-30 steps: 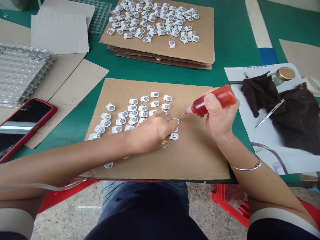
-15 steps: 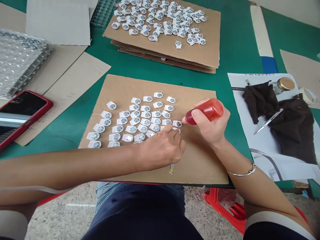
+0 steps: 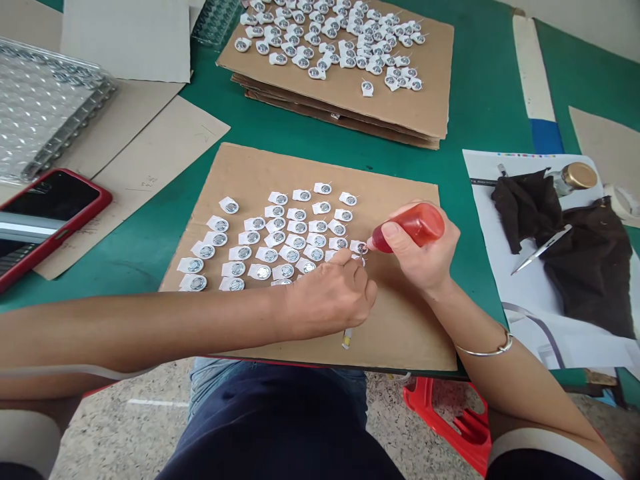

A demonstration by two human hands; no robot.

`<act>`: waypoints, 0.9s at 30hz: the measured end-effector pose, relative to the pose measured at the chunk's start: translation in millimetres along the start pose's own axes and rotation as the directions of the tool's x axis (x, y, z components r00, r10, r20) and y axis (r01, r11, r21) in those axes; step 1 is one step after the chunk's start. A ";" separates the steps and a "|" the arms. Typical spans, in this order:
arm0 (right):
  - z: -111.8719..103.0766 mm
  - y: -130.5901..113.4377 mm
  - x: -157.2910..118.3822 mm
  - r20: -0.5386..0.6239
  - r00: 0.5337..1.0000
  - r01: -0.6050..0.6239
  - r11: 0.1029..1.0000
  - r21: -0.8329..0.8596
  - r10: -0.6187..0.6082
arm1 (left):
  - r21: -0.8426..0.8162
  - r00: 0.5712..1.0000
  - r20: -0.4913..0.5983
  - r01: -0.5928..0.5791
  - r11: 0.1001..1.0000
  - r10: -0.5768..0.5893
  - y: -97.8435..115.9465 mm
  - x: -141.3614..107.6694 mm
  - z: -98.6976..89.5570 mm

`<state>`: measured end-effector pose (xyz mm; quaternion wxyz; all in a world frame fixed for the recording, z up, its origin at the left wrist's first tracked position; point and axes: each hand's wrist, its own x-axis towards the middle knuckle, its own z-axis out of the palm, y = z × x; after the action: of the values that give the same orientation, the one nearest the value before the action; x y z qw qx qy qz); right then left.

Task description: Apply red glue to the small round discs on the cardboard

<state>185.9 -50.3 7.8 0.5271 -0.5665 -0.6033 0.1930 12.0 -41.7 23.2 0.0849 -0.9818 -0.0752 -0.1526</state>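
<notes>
My right hand (image 3: 425,257) is wrapped round a red squeeze bottle (image 3: 417,225), tilted with its nozzle pointing left and down. The nozzle tip is close to a small round silver piece with a white tab (image 3: 359,247). Just below that piece, my left hand (image 3: 333,293) is closed on a slim tool (image 3: 347,338). Its pale, yellow-banded end sticks out under the hand, and a thin tip shows by the piece; the hand hides the middle. Several like pieces lie in rough rows on a brown cardboard sheet (image 3: 400,333), some covered by my left hand and forearm.
A cardboard stack (image 3: 410,113) at the back bears many more tabbed pieces. To the left lie a red-cased phone (image 3: 55,220) and a clear bubble-textured tray (image 3: 45,107). On the right, dark cloth (image 3: 590,273), tweezers (image 3: 543,249) and a gold-lidded jar (image 3: 580,175) rest on paper.
The view has shifted slightly. The bottle's nozzle stays beside the same round piece, and the left hand's tool tip now shows at it. Both hands keep their holds.
</notes>
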 end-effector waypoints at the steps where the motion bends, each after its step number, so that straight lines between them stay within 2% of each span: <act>1: 0.0 0.0 0.0 0.000 1.000 0.000 1.000 0.005 0.000 | 0.000 1.000 -0.001 0.001 1.000 -0.001 0.2 0.1 0.1; 14: -1.1 0.8 1.3 0.010 0.998 0.058 0.997 -0.054 -0.057 | 0.006 1.000 -0.004 0.004 1.000 -0.004 0.7 -1.4 -0.6; 27: -2.2 -0.8 1.8 0.007 0.999 0.054 0.995 -0.090 -0.053 | -0.019 1.000 0.013 0.005 1.000 -0.005 -0.1 -0.1 -1.6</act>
<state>187.7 -49.7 9.9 0.5048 -0.5729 -0.6275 0.1527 11.4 -41.9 24.7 0.0748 -0.9833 -0.0769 -0.1470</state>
